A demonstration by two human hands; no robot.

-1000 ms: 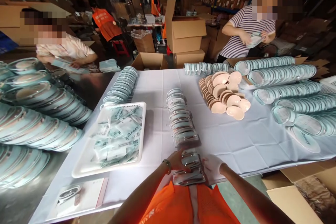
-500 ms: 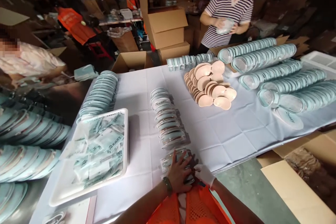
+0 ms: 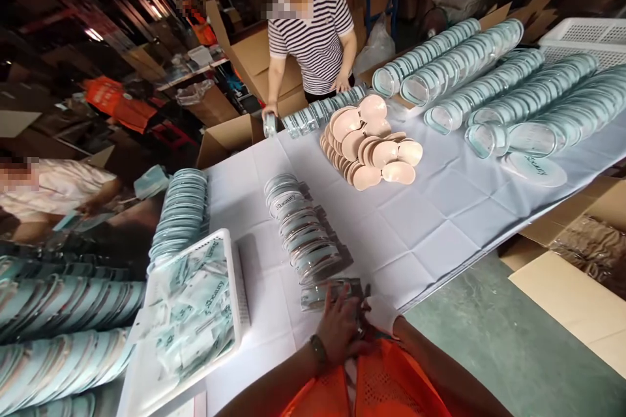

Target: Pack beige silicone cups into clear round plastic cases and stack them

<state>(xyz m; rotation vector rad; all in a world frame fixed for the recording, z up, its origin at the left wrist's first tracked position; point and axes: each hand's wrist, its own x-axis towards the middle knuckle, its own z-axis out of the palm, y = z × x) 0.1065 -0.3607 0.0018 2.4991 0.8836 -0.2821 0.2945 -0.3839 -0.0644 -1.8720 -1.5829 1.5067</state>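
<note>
A short stack of clear plastic cases (image 3: 328,293) lies at the near edge of the white-covered table (image 3: 430,221), at the close end of a longer row of the same cases (image 3: 300,225). My left hand (image 3: 342,327), with a bracelet on the wrist, rests over the stack, fingers pressed down on it. My right hand (image 3: 382,314), in a white glove, presses against the stack's right side, so the cases are held between both hands, close to my orange vest.
A white tray of sachets (image 3: 195,313) sits left, with teal lids (image 3: 180,208) behind it. Pink puffs (image 3: 372,150) and rows of teal containers (image 3: 493,88) fill the far right. A person in a striped shirt (image 3: 315,32) stands across. Open cartons (image 3: 572,287) are on the floor right.
The view has swung and tilted to the right. My hands have drawn the short stack closer to the table edge and my body. The person in stripes now reaches onto the table.
</note>
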